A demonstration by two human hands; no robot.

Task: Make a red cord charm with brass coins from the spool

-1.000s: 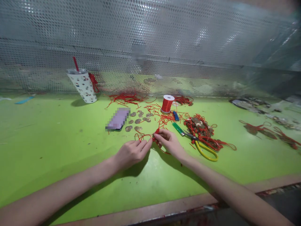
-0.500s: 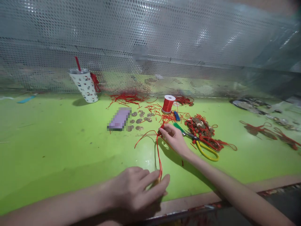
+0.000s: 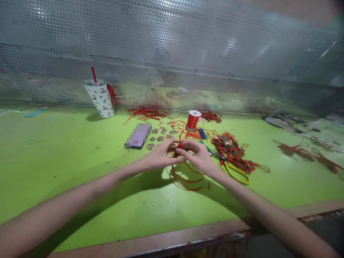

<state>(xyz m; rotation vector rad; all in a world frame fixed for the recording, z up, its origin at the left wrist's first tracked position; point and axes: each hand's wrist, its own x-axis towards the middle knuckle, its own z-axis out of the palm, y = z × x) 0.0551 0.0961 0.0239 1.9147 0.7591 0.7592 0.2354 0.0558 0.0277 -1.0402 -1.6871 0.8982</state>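
Observation:
Both hands meet above the green table (image 3: 107, 200) over a red knotted cord (image 3: 179, 146). My left hand (image 3: 161, 154) pinches the cord from the left, its other fingers passing below the knot. From the right, my right hand (image 3: 198, 156) grips the same cord with thumb and forefinger. A small loop stands up above the fingers, while long loose ends hang below and curl to the right. Part of the knot is hidden by the fingers. Just right of my right hand lie yellow-handled scissors (image 3: 238, 176) and a green object, partly covered.
Behind the hands are loose coins (image 3: 160, 138), a purple phone-like slab (image 3: 139, 136), a red cord spool (image 3: 192, 121), a blue lighter-like piece (image 3: 202, 133) and cord scraps (image 3: 147, 114). A corded coin pile (image 3: 228, 144) lies right. A tumbler (image 3: 101, 100) stands near the mesh screen (image 3: 129, 53).
My left hand has moved up and away from the table's front edge, letting go of the trailing cord ends and joining my right hand at the knot. The cord ends now hang slack.

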